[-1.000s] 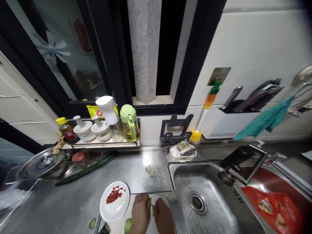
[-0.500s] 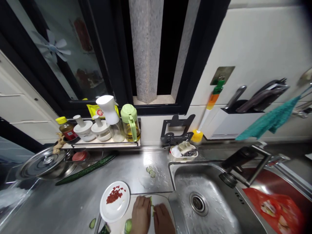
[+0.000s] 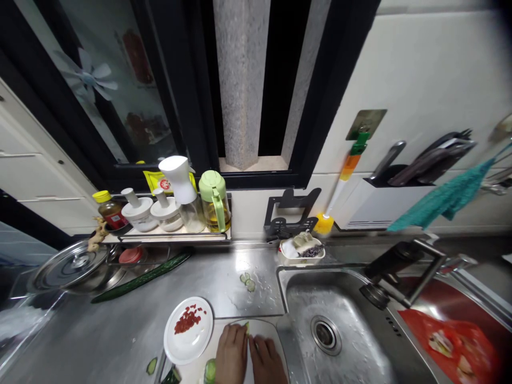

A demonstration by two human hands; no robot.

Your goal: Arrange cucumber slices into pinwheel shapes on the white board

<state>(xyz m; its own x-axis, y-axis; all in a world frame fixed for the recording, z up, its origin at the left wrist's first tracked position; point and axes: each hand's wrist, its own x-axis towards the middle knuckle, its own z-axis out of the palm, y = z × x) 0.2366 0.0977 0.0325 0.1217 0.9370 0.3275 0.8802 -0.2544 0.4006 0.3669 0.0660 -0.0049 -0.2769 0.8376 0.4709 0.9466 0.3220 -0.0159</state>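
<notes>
At the bottom middle, my left hand (image 3: 232, 354) is palm-down on the white cutting board (image 3: 212, 349), its fingers pressed together over a green and pale cucumber piece (image 3: 247, 326) that shows at the fingertips. Close beside it on the right, my right hand (image 3: 267, 361) has its fingers bent and close together, its fingertips almost touching the left hand; what is under them is hidden. Left of my hands lie a cut cucumber chunk (image 3: 210, 370) and a dark-skinned cucumber end (image 3: 173, 376). A white plate (image 3: 200, 344) with red goji berries (image 3: 187, 322) overlaps the board's left side.
A whole cucumber (image 3: 142, 277) lies by the condiment rack (image 3: 168, 237). Cucumber slices (image 3: 248, 281) rest behind the board, and another slice (image 3: 151, 366) lies at its left. The steel sink (image 3: 348, 325) is on the right, with a faucet (image 3: 428, 266) and red bag (image 3: 452, 341) beyond.
My right hand's fingers have straightened and shifted slightly left towards my left hand. The thin pale-green piece seen between the hands is now mostly covered. My left hand has barely moved.
</notes>
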